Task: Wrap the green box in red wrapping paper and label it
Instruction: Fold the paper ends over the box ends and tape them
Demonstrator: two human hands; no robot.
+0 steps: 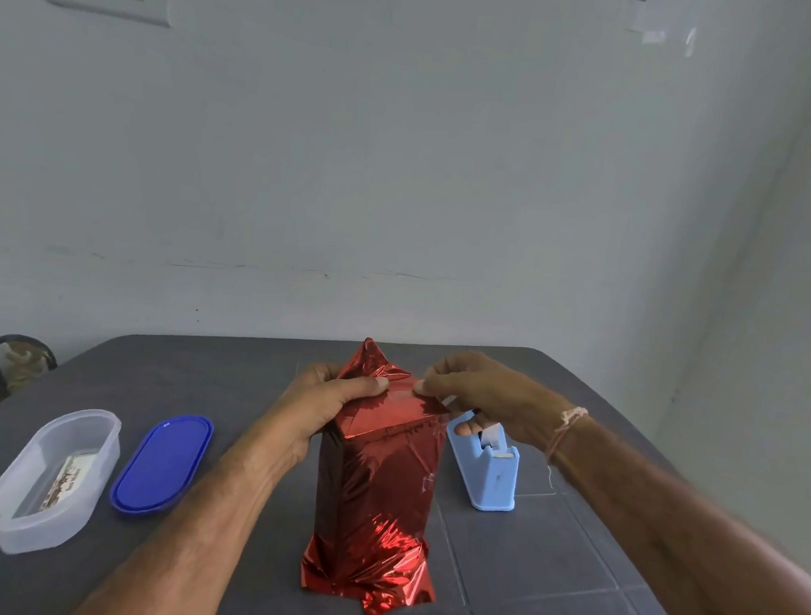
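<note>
The box (377, 478), covered in red paper (366, 568), stood upright on the bench (566, 582). The left hand (325, 397) gripped the box's top-left corner; the right hand (479, 394) pinched paper at its top-right.

We see the wrapping paper (376, 488) in a glossy metallic red, its creases flashing bright and dark. The table (543, 581) is dark grey, with thin pale grid lines toward its near right corner. Near the left edge, the lid (162, 463) is deep blue and the container (10, 515) cloudy clear, holding a brown-and-white printed card (62, 480). The tape dispenser (492, 481) is pale blue.
</note>
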